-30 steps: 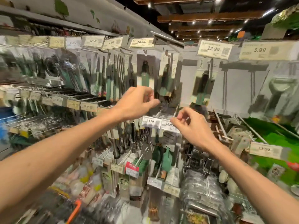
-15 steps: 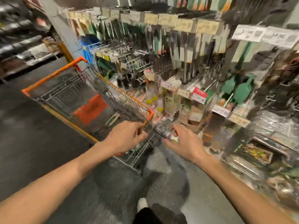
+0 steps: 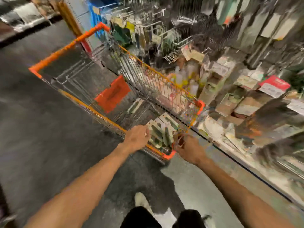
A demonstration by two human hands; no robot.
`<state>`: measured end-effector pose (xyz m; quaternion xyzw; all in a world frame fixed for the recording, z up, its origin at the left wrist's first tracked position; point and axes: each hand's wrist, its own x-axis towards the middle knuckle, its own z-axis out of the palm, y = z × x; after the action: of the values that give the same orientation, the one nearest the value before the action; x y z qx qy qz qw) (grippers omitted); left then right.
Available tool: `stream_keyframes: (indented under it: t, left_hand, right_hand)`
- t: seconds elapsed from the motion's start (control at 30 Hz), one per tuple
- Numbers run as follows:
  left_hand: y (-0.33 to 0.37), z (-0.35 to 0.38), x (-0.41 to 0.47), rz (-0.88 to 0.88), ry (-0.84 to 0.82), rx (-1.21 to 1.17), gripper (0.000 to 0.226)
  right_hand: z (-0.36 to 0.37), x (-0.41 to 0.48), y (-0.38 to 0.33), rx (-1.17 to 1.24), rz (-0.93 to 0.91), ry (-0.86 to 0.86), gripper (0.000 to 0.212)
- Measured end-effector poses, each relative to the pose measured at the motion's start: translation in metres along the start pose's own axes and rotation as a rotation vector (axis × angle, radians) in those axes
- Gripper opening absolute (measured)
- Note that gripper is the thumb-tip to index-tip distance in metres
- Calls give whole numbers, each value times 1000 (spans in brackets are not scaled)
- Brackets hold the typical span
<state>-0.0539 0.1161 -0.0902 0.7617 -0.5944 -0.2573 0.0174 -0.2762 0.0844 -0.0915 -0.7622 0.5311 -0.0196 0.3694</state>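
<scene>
Leaning over the dark floor point(image 3: 41, 129), the person stretches both bare arms toward the near end of an orange-rimmed shopping cart point(image 3: 65, 48). Inside it I can make out an orange flap point(image 3: 113, 94) and, just beside that, a lone pack point(image 3: 134, 105) lying on the wire bottom, so some of the loading seems done. The left hand point(image 3: 137, 137) sits at the cart's near rim, knuckles up, fingers curled onto the left edge of the carded utensil packs point(image 3: 162, 134). This fanned bunch with green handles is over the rim and inside the basket's near corner, not yet let go as far as I can judge. What remains, I'd say, is releasing it and pulling clear. The right hand point(image 3: 189, 148) hangs at the corner on the bunch's other side, fingers bent, though blur keeps me from telling whether it grips the packs, the rim or nothing. Further right run the crowded shelves point(image 3: 246, 104).
</scene>
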Motion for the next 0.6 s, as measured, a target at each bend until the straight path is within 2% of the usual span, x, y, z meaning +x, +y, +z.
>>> stream_keyframes:
  t: [0.13,0.37,0.6]
  left_hand:
    - [-49,1,47,-16,-77,107,19]
    - [-107,26,153,-53,-312,-6,26]
    - [-153,86,272,-127,-526,10,66]
  right_hand:
    - [32,47,-27,73,96,-32,28]
    - [73,159,-14,84,283,-160,35]
    - [133,278,43,140,559,-184,45]
